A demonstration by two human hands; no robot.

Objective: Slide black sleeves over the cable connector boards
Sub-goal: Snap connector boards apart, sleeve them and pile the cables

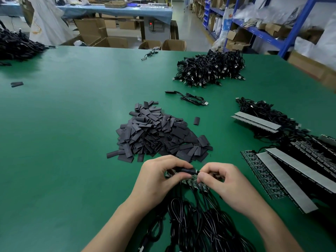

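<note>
Just nearer than the sleeve pile (160,135), the left hand (161,177) pinches a black sleeve (183,170) between thumb and curled fingers. The right hand (223,180) pinches the cable (199,172) at its end, above the connector boards (192,182). Left of the pile, green tabletop (63,124) stretches to the far edge.

Even overhead light, soft shadows, wide-angle bending at edges

No legible text; red digits (150,24) on grey cabinet (157,31) too blurred
</note>
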